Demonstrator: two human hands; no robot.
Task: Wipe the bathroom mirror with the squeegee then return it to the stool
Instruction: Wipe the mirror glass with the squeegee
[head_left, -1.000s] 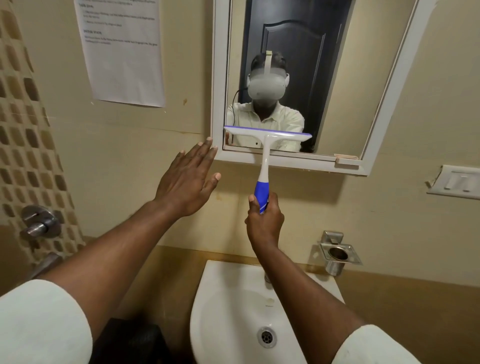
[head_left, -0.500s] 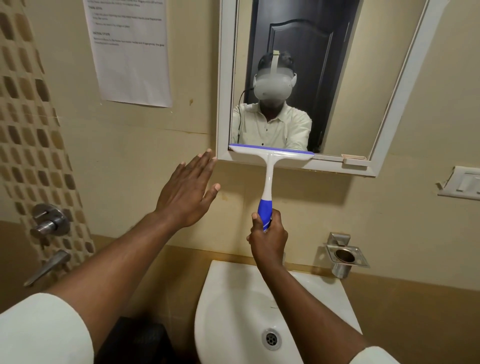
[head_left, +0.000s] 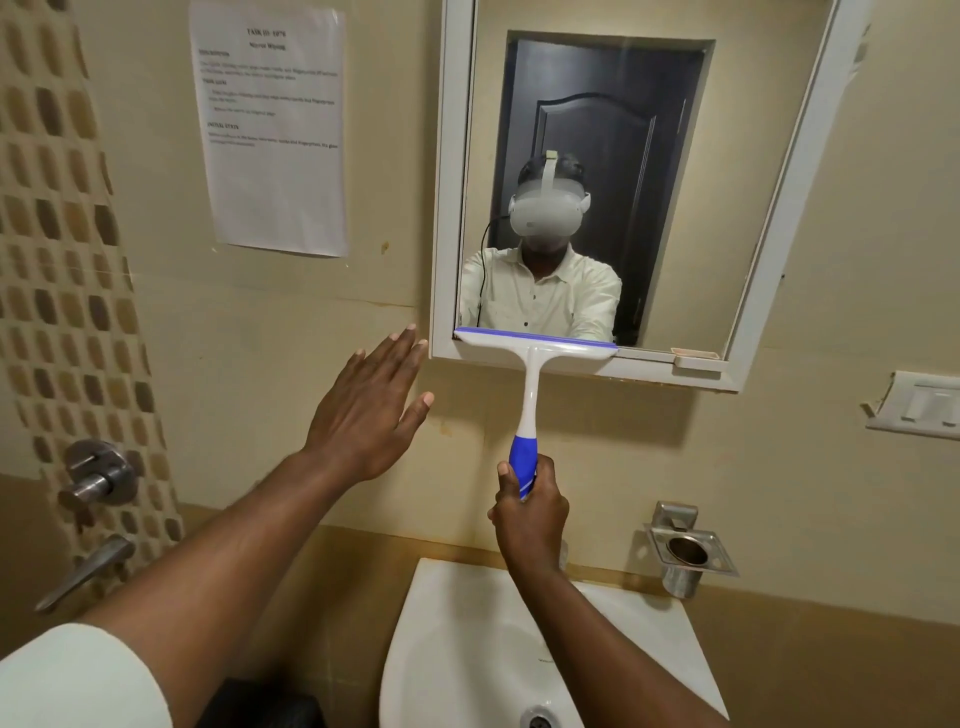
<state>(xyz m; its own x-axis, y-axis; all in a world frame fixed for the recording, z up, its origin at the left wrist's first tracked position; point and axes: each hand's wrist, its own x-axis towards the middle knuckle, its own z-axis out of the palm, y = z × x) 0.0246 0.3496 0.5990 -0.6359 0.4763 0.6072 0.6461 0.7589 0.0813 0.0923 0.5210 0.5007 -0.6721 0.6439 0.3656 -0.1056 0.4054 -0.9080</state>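
The white-framed mirror (head_left: 447, 208) hangs on the beige wall above the basin. The squeegee (head_left: 532, 374) is white with a blue grip; its blade lies across the mirror's bottom edge, at the left half of the frame. My right hand (head_left: 530, 512) is closed around the blue grip from below. My left hand (head_left: 371, 410) is flat and open, fingers spread, against the wall just left of the mirror's lower left corner. A dark object (head_left: 260, 704) at the bottom edge, left of the basin, may be the stool; most of it is hidden.
A white wash basin (head_left: 467, 634) sits directly under my right arm. A steel cup holder (head_left: 685, 551) is on the wall at right, a switch plate (head_left: 924, 405) above it. Steel tap handles (head_left: 98, 480) stick out at left. A printed sheet (head_left: 272, 130) hangs left of the mirror.
The squeegee blade has slid down the glass from the lower mirror area to the bottom frame edge. My left hand stays by the wall. My view has tilted upward.
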